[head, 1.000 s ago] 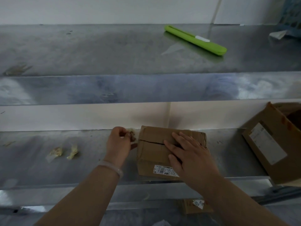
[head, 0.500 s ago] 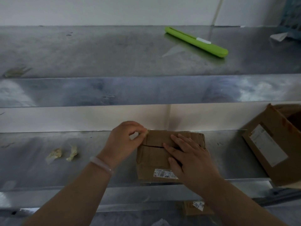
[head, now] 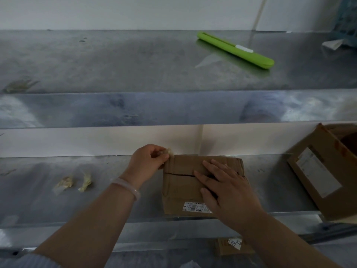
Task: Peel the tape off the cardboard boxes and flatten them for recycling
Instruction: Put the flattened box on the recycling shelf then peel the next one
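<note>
A small closed cardboard box (head: 181,190) lies on the lower steel shelf (head: 48,206), its top flaps split by a dark seam and a white label near its front edge. My right hand (head: 226,190) presses flat on the box top, fingers straight. My left hand (head: 148,161) is at the box's far left corner and pinches a crumpled bit of clear tape (head: 167,151) between thumb and fingers. Whether the tape is still stuck to the box is unclear.
Two crumpled tape scraps (head: 73,182) lie on the shelf to the left. A larger open cardboard box (head: 324,171) stands at the right edge. A green cutter (head: 235,50) lies on the upper steel shelf (head: 135,60). Another piece of cardboard (head: 233,245) shows below the shelf.
My left hand moved from the box's left side up to its far left corner, still pinching the tape scrap. My right hand stayed pressed on the box top.
</note>
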`<control>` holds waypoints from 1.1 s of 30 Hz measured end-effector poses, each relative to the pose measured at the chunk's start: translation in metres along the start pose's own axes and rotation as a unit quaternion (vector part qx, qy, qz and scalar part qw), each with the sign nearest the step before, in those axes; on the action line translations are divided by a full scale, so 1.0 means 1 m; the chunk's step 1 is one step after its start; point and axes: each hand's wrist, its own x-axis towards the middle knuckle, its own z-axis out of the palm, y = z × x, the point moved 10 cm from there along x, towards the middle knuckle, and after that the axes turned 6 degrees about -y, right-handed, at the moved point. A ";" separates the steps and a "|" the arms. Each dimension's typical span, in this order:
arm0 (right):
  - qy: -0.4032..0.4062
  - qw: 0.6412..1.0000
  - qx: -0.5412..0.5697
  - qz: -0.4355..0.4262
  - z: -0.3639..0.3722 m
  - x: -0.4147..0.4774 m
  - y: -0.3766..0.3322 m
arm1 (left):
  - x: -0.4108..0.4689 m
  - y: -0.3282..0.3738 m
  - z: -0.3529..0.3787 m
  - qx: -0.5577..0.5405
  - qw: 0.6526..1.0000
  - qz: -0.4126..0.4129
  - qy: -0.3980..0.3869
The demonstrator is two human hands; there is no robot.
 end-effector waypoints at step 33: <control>-0.040 0.994 0.098 -0.030 -0.004 0.004 0.004 | -0.025 -0.072 -0.097 0.151 0.976 -0.041 0.152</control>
